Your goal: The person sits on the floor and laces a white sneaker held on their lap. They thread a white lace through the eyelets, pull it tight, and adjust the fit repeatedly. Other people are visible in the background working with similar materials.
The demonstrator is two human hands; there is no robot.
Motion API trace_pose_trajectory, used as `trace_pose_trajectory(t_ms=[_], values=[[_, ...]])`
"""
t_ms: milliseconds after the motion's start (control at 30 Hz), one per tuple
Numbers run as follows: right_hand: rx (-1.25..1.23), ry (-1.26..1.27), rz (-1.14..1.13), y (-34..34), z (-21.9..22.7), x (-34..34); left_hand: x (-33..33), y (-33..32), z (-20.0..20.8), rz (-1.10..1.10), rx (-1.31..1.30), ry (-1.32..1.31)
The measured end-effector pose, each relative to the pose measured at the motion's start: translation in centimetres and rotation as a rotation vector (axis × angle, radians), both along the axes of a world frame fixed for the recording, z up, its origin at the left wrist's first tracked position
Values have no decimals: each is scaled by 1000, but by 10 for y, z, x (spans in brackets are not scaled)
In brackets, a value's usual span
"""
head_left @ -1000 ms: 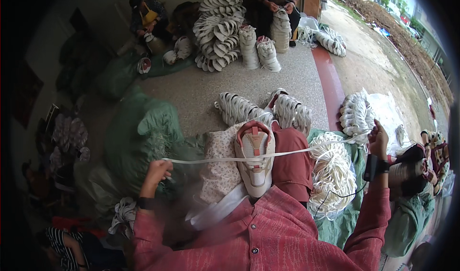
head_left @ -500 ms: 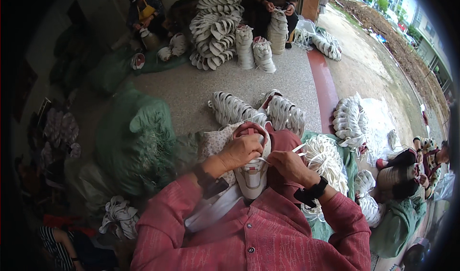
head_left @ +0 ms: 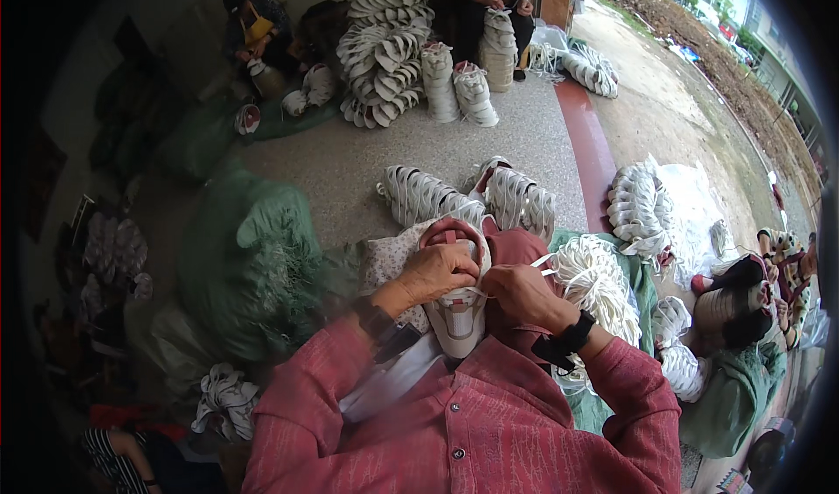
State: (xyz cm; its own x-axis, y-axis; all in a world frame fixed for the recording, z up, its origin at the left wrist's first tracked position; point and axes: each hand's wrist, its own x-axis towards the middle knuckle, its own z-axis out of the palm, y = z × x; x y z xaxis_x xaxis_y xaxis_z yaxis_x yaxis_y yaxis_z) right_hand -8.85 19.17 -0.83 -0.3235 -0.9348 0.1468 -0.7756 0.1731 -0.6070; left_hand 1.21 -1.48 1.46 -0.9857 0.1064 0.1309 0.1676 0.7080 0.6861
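The left hand (head_left: 448, 271) curls over the shoe (head_left: 461, 319), its exact grip hidden; the right hand (head_left: 524, 295) pinches a white lace (head_left: 542, 260) beside it. Lacing seems in hand; the next move likely calls for steadying the shoe, on the lap, while guiding the lace through. Loose laces (head_left: 599, 284) lie to the right.

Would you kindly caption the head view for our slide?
Left hand at a shoe, right hand holding a white lace.

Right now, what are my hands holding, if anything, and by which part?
Your right hand pinches the white lace partway along, just beside the shoe. Your left hand lies over the shoe's lacing area; whether it grips anything is hidden.
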Motion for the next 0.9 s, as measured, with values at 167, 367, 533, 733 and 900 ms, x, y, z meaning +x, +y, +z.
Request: trace_pose_trajectory(t_ms=[167, 367, 533, 733, 900], values=[[67, 184, 98, -3, 25, -9, 1, 3, 0, 9, -57, -31], [-34, 206, 219, -15, 42, -37, 3, 6, 4, 37, -2, -41], [22, 174, 257, -28, 32, -44, 4, 3, -1, 31, -10, -14], [-140, 309, 254, -24, 21, -46, -2, 2, -1, 17, -38, -8], [-143, 306, 277, -21, 27, -46, 0, 8, -1, 70, -81, 78]])
